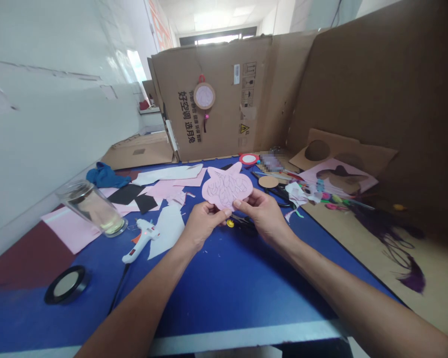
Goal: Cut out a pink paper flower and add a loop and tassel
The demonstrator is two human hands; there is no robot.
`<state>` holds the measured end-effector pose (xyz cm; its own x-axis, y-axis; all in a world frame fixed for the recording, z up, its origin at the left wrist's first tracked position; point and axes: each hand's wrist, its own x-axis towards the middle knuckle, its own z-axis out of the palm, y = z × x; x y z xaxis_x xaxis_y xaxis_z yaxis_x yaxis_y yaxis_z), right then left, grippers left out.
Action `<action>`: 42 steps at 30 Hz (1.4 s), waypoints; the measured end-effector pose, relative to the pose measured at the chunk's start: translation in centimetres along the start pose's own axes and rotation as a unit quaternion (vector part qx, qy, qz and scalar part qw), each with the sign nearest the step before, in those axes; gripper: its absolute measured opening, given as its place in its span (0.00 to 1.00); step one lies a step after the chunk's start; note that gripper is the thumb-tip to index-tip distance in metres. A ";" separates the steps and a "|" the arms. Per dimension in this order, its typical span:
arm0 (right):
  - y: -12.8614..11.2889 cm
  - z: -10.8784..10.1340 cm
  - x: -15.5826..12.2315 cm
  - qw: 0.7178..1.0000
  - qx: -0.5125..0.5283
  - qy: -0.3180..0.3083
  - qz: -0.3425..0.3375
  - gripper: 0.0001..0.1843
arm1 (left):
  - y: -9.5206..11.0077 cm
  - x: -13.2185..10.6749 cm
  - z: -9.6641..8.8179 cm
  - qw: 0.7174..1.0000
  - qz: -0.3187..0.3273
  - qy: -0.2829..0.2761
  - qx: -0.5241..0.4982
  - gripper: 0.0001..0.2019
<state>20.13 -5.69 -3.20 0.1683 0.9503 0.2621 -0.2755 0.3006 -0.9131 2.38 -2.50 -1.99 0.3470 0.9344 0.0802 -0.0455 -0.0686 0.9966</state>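
At twelve o'clock over the blue table (224, 293), a pink cutout (227, 186).
Left hand (200, 224) pinches its edge near seven o'clock, right hand (267, 215) near five; the rest extends beyond the fingertips toward twelve.

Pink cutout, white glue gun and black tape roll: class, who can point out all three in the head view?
Pink cutout (227, 188): head view, middle of its drawn-on face.
White glue gun (145, 238): head view, upper handle.
Black tape roll (81, 282): head view, right side of its ring.
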 end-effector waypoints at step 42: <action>-0.8 0.0 -0.2 0.999 -0.010 -0.010 0.041 0.25 | 0.8 0.8 -1.6 0.993 0.055 0.090 -0.058 0.15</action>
<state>20.34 -6.07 -2.54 0.1278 0.9732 0.1912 -0.2678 0.2194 -0.9382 1.10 -1.28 -1.13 0.1610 0.9717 0.1727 -0.1849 -0.1422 0.9724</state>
